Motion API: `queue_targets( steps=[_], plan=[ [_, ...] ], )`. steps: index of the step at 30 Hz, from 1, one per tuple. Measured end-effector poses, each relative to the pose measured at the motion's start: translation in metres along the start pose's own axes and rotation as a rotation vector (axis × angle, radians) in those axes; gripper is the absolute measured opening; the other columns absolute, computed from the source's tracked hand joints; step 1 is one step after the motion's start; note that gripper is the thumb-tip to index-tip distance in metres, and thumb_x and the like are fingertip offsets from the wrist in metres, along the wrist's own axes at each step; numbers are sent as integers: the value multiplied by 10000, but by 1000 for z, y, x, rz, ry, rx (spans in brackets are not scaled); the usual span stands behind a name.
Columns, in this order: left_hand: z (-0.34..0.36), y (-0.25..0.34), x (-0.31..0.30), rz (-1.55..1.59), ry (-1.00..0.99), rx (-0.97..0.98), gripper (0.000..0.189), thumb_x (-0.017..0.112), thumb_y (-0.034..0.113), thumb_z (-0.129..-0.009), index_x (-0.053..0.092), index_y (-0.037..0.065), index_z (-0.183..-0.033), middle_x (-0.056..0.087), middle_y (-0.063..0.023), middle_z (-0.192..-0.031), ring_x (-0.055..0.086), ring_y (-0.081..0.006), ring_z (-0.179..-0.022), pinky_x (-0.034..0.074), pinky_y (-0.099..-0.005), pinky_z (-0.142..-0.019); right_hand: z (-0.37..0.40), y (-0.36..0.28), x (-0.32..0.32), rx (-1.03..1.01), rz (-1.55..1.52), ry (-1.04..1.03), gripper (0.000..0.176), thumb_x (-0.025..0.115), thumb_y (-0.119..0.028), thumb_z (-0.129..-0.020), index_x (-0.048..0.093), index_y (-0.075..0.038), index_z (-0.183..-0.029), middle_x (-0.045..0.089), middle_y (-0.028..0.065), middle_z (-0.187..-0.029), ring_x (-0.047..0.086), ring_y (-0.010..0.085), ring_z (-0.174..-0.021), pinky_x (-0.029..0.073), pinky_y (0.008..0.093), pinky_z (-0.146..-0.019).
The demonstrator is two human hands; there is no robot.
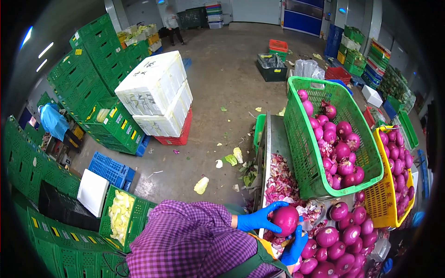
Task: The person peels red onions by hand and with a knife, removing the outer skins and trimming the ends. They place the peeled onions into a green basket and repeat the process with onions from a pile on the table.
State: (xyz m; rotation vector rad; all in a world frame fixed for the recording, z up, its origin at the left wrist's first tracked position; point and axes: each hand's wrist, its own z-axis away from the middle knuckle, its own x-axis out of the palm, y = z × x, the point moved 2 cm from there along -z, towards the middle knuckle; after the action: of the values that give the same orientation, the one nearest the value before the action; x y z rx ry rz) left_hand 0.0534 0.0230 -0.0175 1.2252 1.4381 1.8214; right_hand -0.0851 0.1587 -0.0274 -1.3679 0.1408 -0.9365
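In blue gloves, both hands are at a large peeled red onion (285,219) in front of my body. My left hand (259,218) is closed around its left side. My right hand (295,245) is against its lower right, with the fingers curled; whether a small tool is also in it I cannot make out. Just right of my right hand lies a heap of shiny peeled red onions (337,249). Loose onion skins (281,180) cover the metal work table (276,132) beyond my hands.
A green crate (303,157) of red onions stands on the table, beside a yellow crate (378,204) of more onions. White foam boxes (150,88) and stacked green crates (76,78) stand at left. Cabbage leaves (201,185) litter the floor. Two people (54,121) are farther off.
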Motion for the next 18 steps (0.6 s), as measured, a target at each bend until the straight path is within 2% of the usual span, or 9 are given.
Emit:
queue_targets(
  steps=[2, 4, 6, 8, 9, 12, 16, 18],
  plan=[
    [2, 5, 1, -11, -18, -56, 905, 819, 157, -698, 276, 118, -1420, 373, -96, -1410, 359, -216, -1307, 310, -370, -1093, 0, -7, 9, 20, -5, 131, 293, 598, -117, -890, 547, -6, -1156, 620, 62, -1006, 603, 149, -845, 491, 284, -748],
    [5, 9, -1, -21, -35, -114, 918, 823, 180, -695, 267, 110, -1423, 380, -107, -1403, 371, -224, -1299, 321, -371, -1086, 3, -12, 19, -12, 79, 104, 271, 602, -94, -885, 565, 6, -1134, 628, 73, -1006, 605, 153, -865, 493, 287, -764],
    [8, 7, -1, -119, -68, -255, 944, 828, 225, -688, 256, 90, -1427, 402, -123, -1387, 391, -232, -1284, 344, -367, -1069, 7, -10, 22, -45, 165, 79, 249, 606, -70, -880, 583, 19, -1112, 635, 83, -1007, 606, 157, -886, 496, 291, -781],
    [13, 0, -1, -120, -76, -276, 921, 822, 250, -695, 272, 72, -1412, 429, -126, -1361, 410, -229, -1266, 361, -358, -1053, 8, 4, 20, -161, 343, 63, 194, 609, -30, -870, 604, 33, -1053, 646, 89, -1007, 608, 162, -901, 494, 296, -811],
    [16, -4, -1, -92, -59, -276, 912, 823, 249, -694, 280, 68, -1404, 434, -126, -1355, 413, -225, -1262, 361, -356, -1052, 7, 14, 17, -174, 287, 84, 223, 608, -2, -863, 593, 41, -1081, 644, 91, -1014, 610, 166, -905, 493, 297, -818],
    [20, -4, 1, -89, -20, -248, 897, 826, 258, -690, 295, 62, -1386, 444, -127, -1337, 422, -218, -1250, 365, -355, -1048, 10, 12, 25, -178, 324, 185, 210, 607, -11, -865, 593, 41, -1069, 643, 88, -1000, 607, 164, -898, 493, 299, -812],
    [21, 1, 3, -123, 11, -186, 892, 825, 258, -693, 296, 61, -1383, 444, -128, -1337, 421, -217, -1251, 366, -353, -1047, 9, 12, 25, -231, 300, 176, 232, 622, -43, -872, 601, 42, -1087, 646, 101, -1013, 614, 165, -870, 501, 303, -796],
    [21, 1, 4, -124, 10, -177, 887, 823, 256, -696, 296, 61, -1383, 444, -129, -1338, 421, -217, -1251, 366, -352, -1047, 12, 8, 29, -250, 324, 228, 172, 620, -72, -881, 615, 24, -1023, 647, 69, -926, 599, 127, -768, 492, 275, -680]
  ],
)
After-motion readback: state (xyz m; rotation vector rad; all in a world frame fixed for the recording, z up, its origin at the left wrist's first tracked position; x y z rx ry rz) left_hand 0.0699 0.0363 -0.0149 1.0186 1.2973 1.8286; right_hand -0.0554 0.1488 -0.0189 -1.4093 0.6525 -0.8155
